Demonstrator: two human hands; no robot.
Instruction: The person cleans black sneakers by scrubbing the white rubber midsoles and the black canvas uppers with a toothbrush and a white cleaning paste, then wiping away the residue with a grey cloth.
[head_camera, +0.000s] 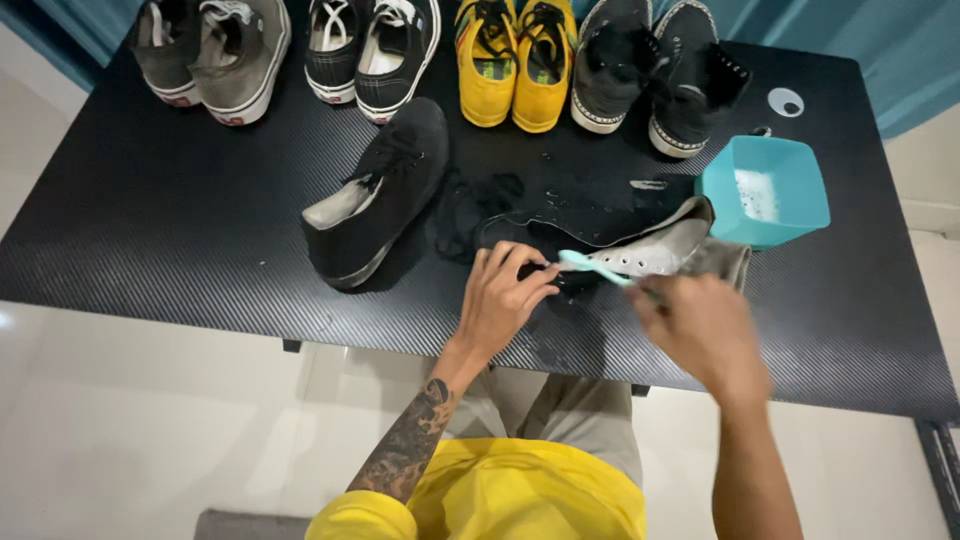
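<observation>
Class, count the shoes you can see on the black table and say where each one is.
10. Eight stand along the far edge: grey pair, black-and-white pair, yellow pair, black pair. One black shoe lies mid-table; another under the left hand.

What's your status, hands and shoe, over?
Left hand pinning black shoe on table. Right hand holding teal toothbrush on it. Teal tub beside; nothing blocking.

Beyond the left hand (505, 300) a second black shoe (378, 195) lies on its side on the dark surface (160, 230). Farther off stand paired shoes in a row: grey (212, 55), black-and-white (372, 50), yellow (515, 62), black high-tops (655, 70). Just beyond the right hand (700, 330) sits a turquoise tub (765, 190).
</observation>
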